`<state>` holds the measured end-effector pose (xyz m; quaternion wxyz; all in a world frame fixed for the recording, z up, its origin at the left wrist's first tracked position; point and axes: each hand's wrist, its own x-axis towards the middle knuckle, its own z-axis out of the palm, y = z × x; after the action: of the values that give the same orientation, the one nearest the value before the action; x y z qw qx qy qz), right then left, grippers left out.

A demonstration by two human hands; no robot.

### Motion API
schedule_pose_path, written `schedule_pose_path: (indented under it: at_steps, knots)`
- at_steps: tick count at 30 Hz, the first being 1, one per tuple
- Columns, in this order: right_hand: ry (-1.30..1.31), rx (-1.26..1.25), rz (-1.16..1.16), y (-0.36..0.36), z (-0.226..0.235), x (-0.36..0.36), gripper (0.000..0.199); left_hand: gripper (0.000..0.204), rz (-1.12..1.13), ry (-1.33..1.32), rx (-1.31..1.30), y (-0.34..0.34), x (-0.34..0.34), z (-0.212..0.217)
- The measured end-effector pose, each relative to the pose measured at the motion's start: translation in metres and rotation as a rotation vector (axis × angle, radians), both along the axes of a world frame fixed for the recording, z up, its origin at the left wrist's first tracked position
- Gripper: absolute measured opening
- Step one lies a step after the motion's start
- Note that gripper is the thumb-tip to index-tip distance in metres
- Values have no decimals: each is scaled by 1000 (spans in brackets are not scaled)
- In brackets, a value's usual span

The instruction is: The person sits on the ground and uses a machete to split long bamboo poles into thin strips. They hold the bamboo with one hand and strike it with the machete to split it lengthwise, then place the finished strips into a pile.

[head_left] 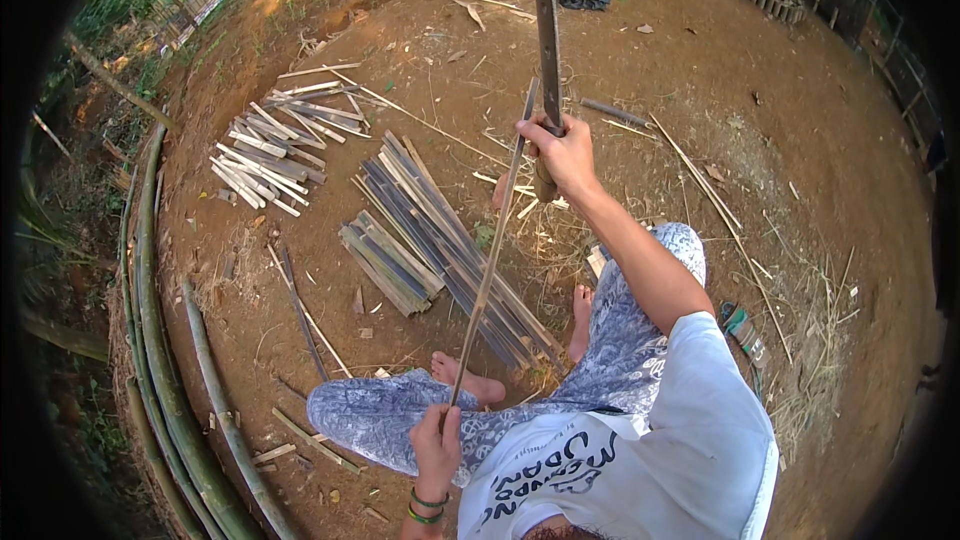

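Right hand (562, 152), arm extended, clenched around the handle of a long machete (547, 35) whose blade points away from the body. Left hand (437, 443), closed on the near end of a thin bamboo strip (490, 258) that slants up to meet the blade. On the bare earth beyond lie split bamboo slats (440, 240), a pile of short pale pieces (265, 160), and whole green bamboo poles (160, 360) at left.

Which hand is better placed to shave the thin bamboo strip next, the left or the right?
Probably the right hand: it grips the long knife against the upper part of the strip. The left hand only holds the strip's lower end.
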<state>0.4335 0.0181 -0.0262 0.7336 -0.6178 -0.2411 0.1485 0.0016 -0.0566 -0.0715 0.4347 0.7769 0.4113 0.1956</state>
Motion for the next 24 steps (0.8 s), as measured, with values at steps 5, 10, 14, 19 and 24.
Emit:
schedule_pose_path:
  at_steps: [5,10,14,19,24]
  knots:
    - [-15,51,32,4,6,-9,19,9,-225,-174,-470,21,8,-6]
    - [9,74,83,9,10,-11,22,19,-266,-281,-581,53,73,15]
    - [-257,71,-3,13,6,-8,25,22,-150,-339,-565,67,105,28]
    - [-393,-231,214,-4,5,-36,23,23,-82,-452,-559,94,129,64]
    - [-898,-82,259,-5,-9,-70,18,28,-56,-536,-575,109,150,80]
